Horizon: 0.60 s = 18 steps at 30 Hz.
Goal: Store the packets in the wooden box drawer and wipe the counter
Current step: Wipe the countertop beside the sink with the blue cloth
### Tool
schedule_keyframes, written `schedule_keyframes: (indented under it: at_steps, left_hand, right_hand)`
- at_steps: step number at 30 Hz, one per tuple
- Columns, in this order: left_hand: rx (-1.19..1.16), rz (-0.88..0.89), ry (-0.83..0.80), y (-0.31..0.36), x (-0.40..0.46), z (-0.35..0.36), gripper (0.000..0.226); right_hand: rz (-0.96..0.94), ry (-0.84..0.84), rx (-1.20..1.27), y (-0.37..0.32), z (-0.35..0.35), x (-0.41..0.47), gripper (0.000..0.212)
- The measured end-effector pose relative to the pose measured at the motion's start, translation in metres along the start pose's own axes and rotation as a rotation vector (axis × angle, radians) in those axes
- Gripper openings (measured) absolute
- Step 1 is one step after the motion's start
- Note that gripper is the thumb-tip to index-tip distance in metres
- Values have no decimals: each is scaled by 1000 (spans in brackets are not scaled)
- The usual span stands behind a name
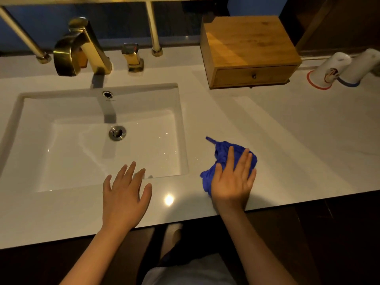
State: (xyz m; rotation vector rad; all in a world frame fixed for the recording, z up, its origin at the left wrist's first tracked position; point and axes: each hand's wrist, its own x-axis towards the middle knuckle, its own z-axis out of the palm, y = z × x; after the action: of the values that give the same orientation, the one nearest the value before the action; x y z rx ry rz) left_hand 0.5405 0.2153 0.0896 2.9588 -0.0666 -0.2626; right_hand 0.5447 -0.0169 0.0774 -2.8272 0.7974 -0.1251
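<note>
A white rectangular sink (37, 140) sat sunk in the pale stone counter (287, 140) at the left, a brass faucet (82, 48) behind it. A lidded wooden box with a small drawer (249, 50) stood far right; a crumpled blue cloth (224, 153) lay nearer, right of the sink.

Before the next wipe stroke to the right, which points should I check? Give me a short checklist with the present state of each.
1. Drawer of the box closed: ok.
2. No packets left on the counter: ok, none in view.
3. Right hand flat on the cloth: ok.
4. Left hand clear of the cloth: ok, it is at the sink front rim.
5. Path clear to the right: ok until the two cups.
6. Counter dry: cannot tell.
</note>
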Motion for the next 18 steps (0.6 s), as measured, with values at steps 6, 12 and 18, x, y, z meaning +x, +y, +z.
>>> schedule_keyframes:
  at_steps: [6,12,18]
  left_hand:
    - [15,-7,-21,1,1,-2,61]
    - [28,-24,-49,1,2,-3,60]
    - [33,-22,-49,3,2,-4,60]
  right_hand:
    - [-76,-74,45,-26,-1,70,57]
    - [-399,-148,32,-74,10,86,55]
    - [-659,-241,186,-94,5,75,47]
